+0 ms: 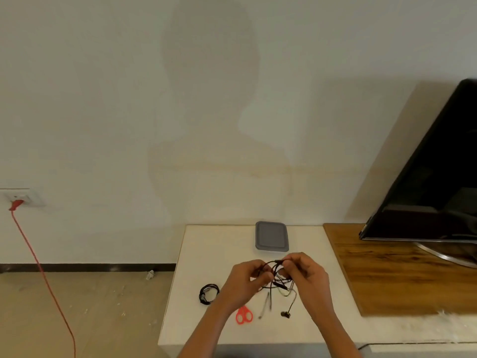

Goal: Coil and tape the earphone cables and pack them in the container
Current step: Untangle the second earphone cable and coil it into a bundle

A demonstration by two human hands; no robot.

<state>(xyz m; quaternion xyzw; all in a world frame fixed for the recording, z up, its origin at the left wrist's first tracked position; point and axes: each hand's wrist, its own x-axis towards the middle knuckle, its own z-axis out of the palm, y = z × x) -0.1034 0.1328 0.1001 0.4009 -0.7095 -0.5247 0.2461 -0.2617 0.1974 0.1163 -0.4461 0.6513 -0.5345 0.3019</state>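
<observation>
Black earphone cable point(277, 279) held up just above the white table point(201, 329), between both hands, near the front-centre of the top. Thin, limp, very light by the look of it; no shape of its own, loops sagging and crossing below the fingers, loose tails hanging down with an earbud point(285, 314) resting on the table. Likely to spring out of a coil once let go, and to snag on itself. Best taken at the gathered loops, pinched where the strands cross, not at the earbud or the plug, where the joints seem weakest.

Left hand point(245, 280) palm turned inward, fingers curled around one side of the loop, thumb pressing the strands. Right hand point(307, 273) opposite, fingertips pinching the upper run of cable, wrist slightly raised. Both forearms reaching in from the near edge, hands close together but not touching as far as can be told.

Finished black coil point(209, 293) lying flat to the left. Red scissors point(244, 315) near the front, beneath the left wrist. Grey lidded container point(271, 236) at the far side, shut, well clear of the hands. No tape roll made out.
</observation>
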